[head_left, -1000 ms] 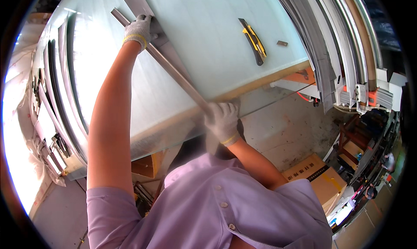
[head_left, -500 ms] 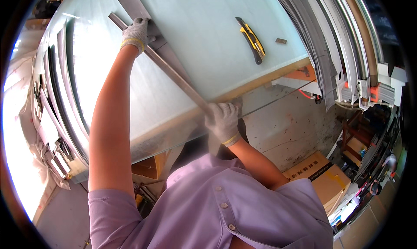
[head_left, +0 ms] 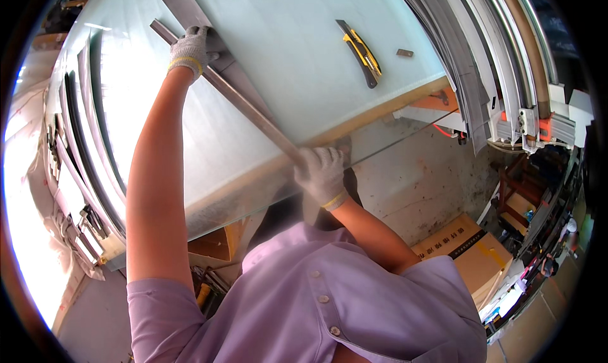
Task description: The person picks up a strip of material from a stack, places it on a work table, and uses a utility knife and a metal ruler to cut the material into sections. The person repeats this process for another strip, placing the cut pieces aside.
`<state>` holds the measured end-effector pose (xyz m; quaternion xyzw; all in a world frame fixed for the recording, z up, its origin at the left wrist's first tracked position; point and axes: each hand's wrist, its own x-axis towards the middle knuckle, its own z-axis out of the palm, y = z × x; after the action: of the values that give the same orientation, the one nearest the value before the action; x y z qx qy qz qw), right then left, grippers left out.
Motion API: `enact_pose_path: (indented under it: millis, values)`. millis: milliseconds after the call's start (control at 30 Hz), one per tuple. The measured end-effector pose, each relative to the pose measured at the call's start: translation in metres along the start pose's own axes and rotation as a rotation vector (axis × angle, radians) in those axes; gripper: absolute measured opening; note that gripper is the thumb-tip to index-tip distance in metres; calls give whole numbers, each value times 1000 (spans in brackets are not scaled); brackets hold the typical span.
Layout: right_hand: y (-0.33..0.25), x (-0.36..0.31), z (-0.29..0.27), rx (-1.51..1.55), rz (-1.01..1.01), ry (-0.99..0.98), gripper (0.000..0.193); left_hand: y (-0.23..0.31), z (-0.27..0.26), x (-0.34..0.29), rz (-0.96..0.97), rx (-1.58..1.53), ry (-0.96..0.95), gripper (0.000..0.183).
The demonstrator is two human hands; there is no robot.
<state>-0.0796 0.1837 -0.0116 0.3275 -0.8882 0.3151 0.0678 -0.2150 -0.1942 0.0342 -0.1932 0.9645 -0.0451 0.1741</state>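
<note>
Both my hands wear pale knitted gloves with yellow cuff bands. My left hand [head_left: 189,50] is closed over the far part of a long narrow metal bar [head_left: 244,106], its fingertips resting by a wide flat grey strip [head_left: 183,5]. At the near end of the bar, by the table's front edge, my right hand [head_left: 322,175] is wrapped round it. The bar slants from far left to near right, along the grey strip. Under both lies a pale glassy table top [head_left: 285,40]. The right thumb is hidden.
A yellow and black utility knife [head_left: 361,52] and a small dark metal piece [head_left: 405,52] lie on the table's right part. Long grey and white profiles [head_left: 468,65] stand along the right side; dark strips [head_left: 101,116] line the left. A cardboard box [head_left: 465,249] sits below right.
The whole view has shifted slightly, with the knife, bar and hands appearing a little further left and up. Both hands keep their hold on the bar.
</note>
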Motion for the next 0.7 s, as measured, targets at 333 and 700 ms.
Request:
enact_pose_path:
  millis: [333, 700]
  values:
    - [0, -2, 3, -13, 19, 8, 33, 1, 0, -2, 20, 17, 32, 70]
    - [1, -1, 2, -46, 1, -72, 39, 0, 2, -1, 35, 20, 54, 70]
